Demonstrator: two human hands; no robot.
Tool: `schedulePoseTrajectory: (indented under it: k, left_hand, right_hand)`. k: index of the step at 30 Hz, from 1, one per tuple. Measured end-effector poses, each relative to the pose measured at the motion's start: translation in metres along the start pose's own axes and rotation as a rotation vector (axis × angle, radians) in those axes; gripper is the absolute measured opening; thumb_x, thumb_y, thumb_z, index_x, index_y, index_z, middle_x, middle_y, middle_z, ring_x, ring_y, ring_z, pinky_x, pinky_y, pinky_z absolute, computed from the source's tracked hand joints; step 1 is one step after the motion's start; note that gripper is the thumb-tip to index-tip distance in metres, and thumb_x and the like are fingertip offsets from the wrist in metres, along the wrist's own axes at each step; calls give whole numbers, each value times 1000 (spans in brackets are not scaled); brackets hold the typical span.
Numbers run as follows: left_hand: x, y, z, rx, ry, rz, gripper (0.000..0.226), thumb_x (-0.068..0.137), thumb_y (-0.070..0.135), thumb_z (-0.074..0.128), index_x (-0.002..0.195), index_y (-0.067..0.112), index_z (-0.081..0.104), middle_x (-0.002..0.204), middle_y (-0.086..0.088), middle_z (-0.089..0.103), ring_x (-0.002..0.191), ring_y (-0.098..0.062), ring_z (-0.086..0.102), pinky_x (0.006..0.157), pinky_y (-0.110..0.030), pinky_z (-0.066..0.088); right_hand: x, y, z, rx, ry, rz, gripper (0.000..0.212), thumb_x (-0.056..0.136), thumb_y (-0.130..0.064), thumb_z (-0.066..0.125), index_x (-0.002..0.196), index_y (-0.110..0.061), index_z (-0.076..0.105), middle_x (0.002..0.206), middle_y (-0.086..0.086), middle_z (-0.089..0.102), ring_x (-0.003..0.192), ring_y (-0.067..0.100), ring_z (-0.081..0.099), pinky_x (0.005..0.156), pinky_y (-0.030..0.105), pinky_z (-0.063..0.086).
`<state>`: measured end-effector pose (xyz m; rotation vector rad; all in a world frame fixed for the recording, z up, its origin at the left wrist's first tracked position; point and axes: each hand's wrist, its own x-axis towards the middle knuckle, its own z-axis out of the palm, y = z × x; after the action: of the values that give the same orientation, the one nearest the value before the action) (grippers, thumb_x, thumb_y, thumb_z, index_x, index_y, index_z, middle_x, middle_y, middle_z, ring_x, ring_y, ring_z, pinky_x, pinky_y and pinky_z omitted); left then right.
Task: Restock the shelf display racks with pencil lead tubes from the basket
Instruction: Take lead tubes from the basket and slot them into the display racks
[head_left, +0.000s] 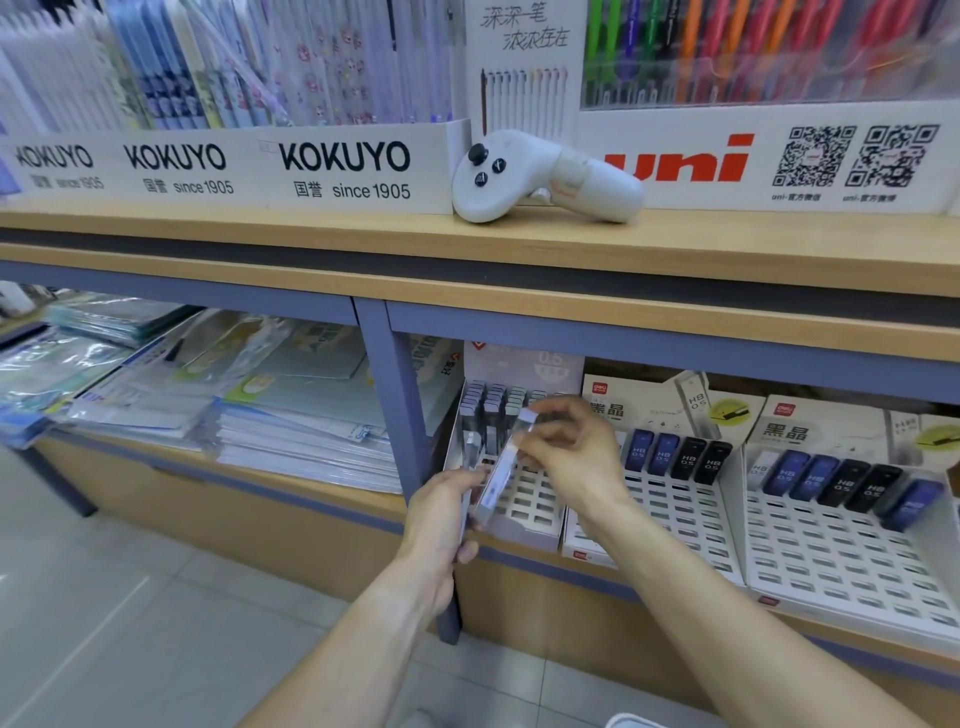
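Observation:
My left hand (447, 514) grips a few pale lilac pencil lead tubes (493, 493) in front of the leftmost white display rack (535, 499). My right hand (566, 447) pinches the top end of one tube (527, 422) from that bunch, just above the rack's empty slots. Several grey tubes (493, 410) stand in the rack's back rows. Two more racks to the right, the middle rack (670, 509) and the right rack (841, 561), hold dark blue and black HB 0.5 tubes in their top rows. The basket is out of view.
A white handheld controller (540, 176) lies on the wooden shelf top (311, 234) above. Stacks of plastic folders (234, 395) fill the compartment to the left of a blue upright post (400, 415). Pale tiled floor (130, 597) lies below.

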<state>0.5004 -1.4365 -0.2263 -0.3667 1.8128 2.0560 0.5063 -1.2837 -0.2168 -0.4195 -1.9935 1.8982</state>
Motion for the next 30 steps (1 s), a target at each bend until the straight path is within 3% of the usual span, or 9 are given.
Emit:
schedulePoseTrajectory:
  k: [3,6,10,12,15,18,22,30]
  left_hand:
    - [-4,4,1,-73,39,-46,20,95,18,57,99,5,73,79,-6,59,50,-13,41,39,-23,21]
    - [-6,5,2,-24,97,-45,28,98,18,50,92,10,77,86,-7,62,56,-14,41,43,-25,26]
    - [-3,4,2,38,150,-42,34,102,19,46,98,11,78,91,-11,64,60,-18,46,47,-29,37]
    - [-2,4,1,45,146,-25,30,102,17,49,99,13,78,100,-12,69,70,-21,56,56,-29,45]
    - [-3,3,-1,5,117,-9,22,101,9,51,102,11,73,104,-15,75,84,-25,68,67,-29,52]
    - [-5,3,-1,7,105,11,18,102,4,52,106,8,69,95,-13,76,77,-21,69,64,-28,52]
    - [-7,5,-1,32,83,32,19,103,3,51,97,11,68,82,-6,75,68,-15,69,56,-23,51]
    - [-3,2,-2,86,76,19,23,98,-2,50,108,6,69,98,-15,77,87,-27,73,67,-30,55]
  right_hand:
    - [3,2,-2,-42,119,-162,29,85,-12,79,99,-31,62,83,-5,73,83,10,72,79,35,60]
    - [-1,1,2,-106,128,-328,27,88,-11,76,100,-30,60,86,-11,70,84,3,69,76,23,56]
    - [-2,3,10,-135,200,-435,28,92,-11,73,105,-31,59,92,-14,69,88,5,69,77,23,58]
    - [1,5,14,-158,193,-455,33,93,-9,71,115,-30,57,95,-12,67,89,4,69,78,22,58]
    - [4,11,18,-246,152,-512,28,94,-9,70,112,-28,61,96,-15,66,90,1,67,79,24,58]
    - [6,21,20,-306,109,-539,23,95,-10,69,112,-24,63,98,-17,65,91,-1,66,80,25,58]
    - [12,27,19,-336,96,-569,23,95,-11,69,114,-22,63,99,-13,66,93,-2,65,81,23,58]
    - [23,31,21,-460,61,-620,24,95,-14,69,116,-24,64,104,-8,69,91,7,67,78,37,60]
